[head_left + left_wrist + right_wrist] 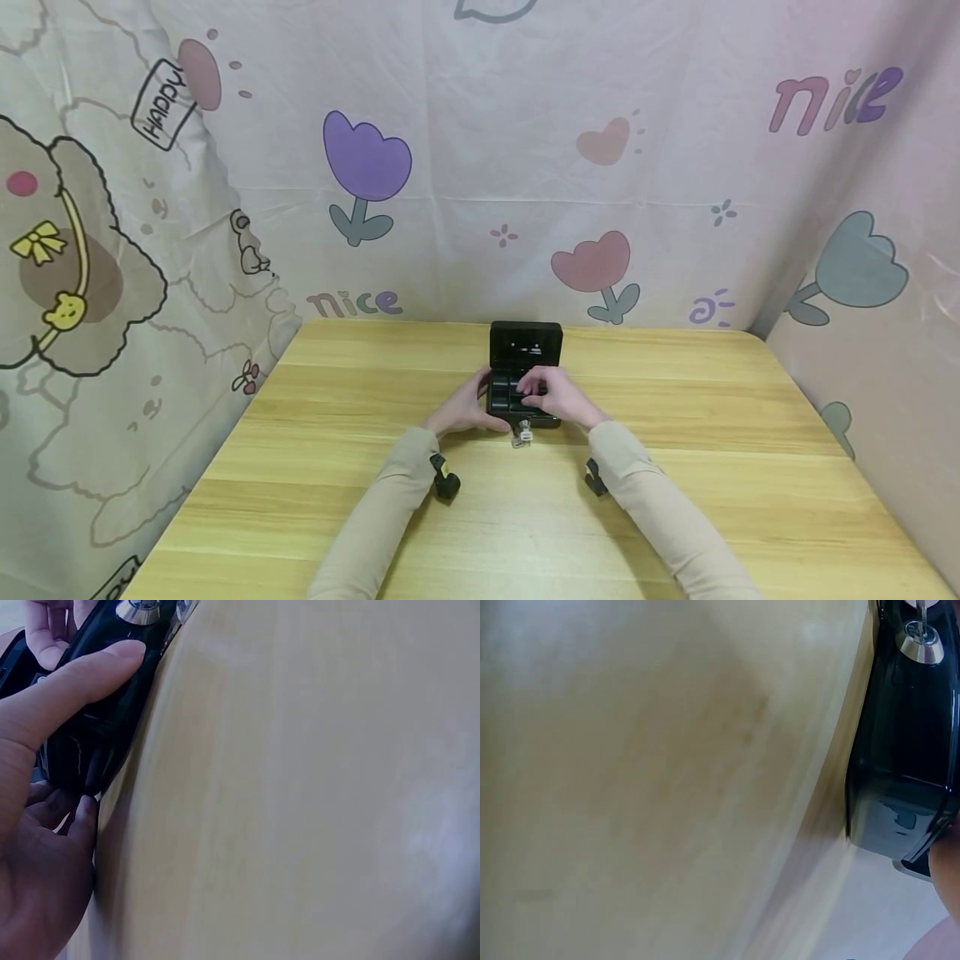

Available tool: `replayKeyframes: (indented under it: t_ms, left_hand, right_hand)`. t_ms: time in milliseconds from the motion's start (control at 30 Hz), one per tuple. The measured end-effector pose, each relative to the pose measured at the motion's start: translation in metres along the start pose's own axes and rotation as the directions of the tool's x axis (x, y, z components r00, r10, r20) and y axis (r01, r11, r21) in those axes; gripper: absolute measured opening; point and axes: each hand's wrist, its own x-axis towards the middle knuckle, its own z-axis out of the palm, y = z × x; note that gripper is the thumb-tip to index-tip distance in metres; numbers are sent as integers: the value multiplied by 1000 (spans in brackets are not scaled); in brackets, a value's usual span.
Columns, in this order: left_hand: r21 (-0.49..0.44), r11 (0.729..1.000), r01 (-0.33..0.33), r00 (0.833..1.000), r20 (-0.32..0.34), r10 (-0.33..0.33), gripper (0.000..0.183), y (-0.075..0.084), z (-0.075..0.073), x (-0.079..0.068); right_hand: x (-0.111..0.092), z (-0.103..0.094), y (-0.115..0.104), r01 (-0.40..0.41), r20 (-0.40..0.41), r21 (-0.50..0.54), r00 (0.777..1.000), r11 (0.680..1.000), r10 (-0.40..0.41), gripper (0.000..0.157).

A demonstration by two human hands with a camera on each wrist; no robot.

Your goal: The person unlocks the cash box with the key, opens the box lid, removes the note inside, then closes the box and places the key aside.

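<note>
A small black cash box [542, 421] stands on the table with its lid [526, 343] raised and a compartmented black tray [500, 392] inside. My left hand [459, 411] grips the box's left side; in the left wrist view its thumb [97, 675] lies along the front wall. My right hand [562, 396] is over the tray, fingers bent down into it. Whether those fingers pinch anything is hidden. A key sits in the round silver lock [921, 645] on the box front, and a small bunch of keys [524, 432] hangs there.
The box stands near the back of a wood-grain table [360, 375]. A printed cloth [465, 150] hangs behind the table and along both sides. A dark wrist camera [446, 483] is strapped to the left sleeve, another [595, 477] to the right.
</note>
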Motion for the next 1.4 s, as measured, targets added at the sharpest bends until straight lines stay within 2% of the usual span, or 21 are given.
replayKeyframes:
  t_ms: [733,1033,1267,1400]
  left_hand:
    - [-45,999,-10,1000,-9,10,119,-2,0,2]
    - [-54,998,-41,999,-22,40,116,-3,1,2]
    - [-38,997,-70,997,-22,69,111,-4,1,3]
    - [-34,998,-50,998,-25,49,114,-3,2,2]
  right_hand:
    - [1,3,-5,19,-50,-37,999,999,-20,10]
    - [-3,-2,-12,3,-75,-14,997,1000,-4,10]
    - [-10,-7,-15,35,-126,14,991,999,-33,10]
    - [-16,-15,-13,44,-145,20,989,999,-41,8]
